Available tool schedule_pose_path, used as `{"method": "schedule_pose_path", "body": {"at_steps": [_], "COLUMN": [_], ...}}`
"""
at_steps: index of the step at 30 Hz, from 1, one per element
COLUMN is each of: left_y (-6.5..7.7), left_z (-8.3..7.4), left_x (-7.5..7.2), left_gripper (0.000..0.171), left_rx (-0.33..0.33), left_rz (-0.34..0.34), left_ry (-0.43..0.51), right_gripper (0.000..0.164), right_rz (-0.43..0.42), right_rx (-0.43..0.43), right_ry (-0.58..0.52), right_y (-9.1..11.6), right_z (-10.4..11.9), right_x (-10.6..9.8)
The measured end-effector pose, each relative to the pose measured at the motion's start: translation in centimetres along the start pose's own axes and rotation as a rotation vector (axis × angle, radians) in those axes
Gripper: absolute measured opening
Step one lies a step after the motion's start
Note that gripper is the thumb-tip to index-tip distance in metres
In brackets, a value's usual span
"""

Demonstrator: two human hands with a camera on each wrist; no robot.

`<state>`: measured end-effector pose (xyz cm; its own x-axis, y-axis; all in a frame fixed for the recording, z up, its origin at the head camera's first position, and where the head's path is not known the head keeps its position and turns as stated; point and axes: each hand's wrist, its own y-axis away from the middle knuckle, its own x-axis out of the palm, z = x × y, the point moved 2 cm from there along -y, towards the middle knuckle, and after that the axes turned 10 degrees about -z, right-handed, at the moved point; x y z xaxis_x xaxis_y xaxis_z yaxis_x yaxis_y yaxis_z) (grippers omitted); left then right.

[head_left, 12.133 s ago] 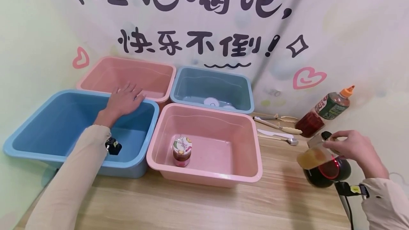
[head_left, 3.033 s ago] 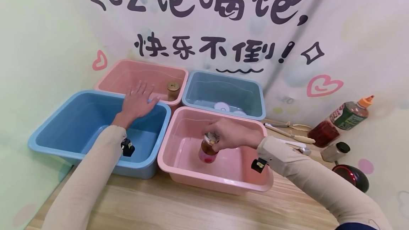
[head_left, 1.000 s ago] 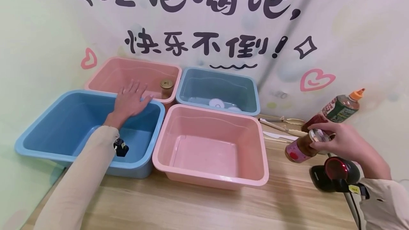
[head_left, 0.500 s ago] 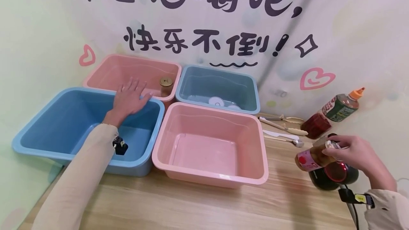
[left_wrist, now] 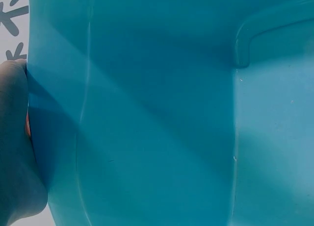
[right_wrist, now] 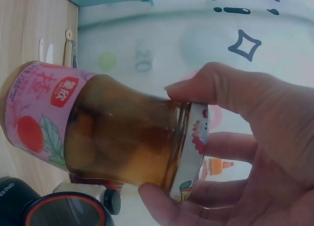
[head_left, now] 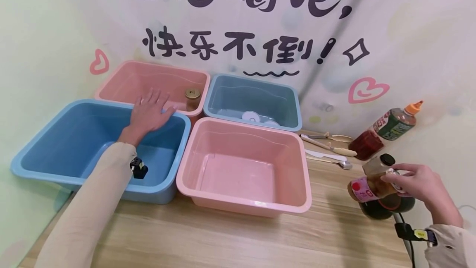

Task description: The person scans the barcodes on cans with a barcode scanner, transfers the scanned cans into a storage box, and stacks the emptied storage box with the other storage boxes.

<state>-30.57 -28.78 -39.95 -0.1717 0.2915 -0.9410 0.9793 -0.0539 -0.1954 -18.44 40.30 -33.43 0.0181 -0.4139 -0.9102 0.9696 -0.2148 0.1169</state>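
Note:
My right hand [head_left: 424,183] pinches a glass jar of fruit in syrup [head_left: 366,188] by its lid, above the right end of the table. The jar lies tilted nearly sideways, its pink label pointing left. In the right wrist view, thumb and fingers of my right hand [right_wrist: 260,133] close round the white patterned lid. Just beneath the jar is a black round-headed device [head_left: 377,210], partly hidden. My left hand [head_left: 148,115] rests, fingers spread, across the rim where the large blue bin [head_left: 48,135] meets the rear pink bin [head_left: 111,82]. The left wrist view shows mostly blue wall.
A gold-lidded jar [head_left: 192,98] stands in the rear pink bin. White discs [head_left: 251,116] lie in the rear blue bin [head_left: 260,81]. Tongs [head_left: 329,146], a spoon [head_left: 345,164], an orange-capped sauce bottle [head_left: 394,125] and a black-capped shaker [head_left: 377,164] stand or lie behind the jar.
The fruit jar, in the near pink bin earlier, is now at the device in my right hand. A gold-lidded jar has appeared in the rear pink bin. My left hand stays put.

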Motion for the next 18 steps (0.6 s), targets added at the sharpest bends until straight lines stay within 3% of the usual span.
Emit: {"method": "schedule_pose_path", "body": {"at_steps": [18], "left_y": [-0.02], "left_z": [0.2], "left_x": [0.22], "left_gripper": [0.076], "left_rx": [0.009], "left_rz": [-0.015], "left_ry": [-0.01], "right_gripper": [0.068], "right_rz": [-0.042], "right_rx": [0.075], "right_ry": [0.034], "right_y": [0.17], "right_z": [0.25], "right_x": [0.12]}}
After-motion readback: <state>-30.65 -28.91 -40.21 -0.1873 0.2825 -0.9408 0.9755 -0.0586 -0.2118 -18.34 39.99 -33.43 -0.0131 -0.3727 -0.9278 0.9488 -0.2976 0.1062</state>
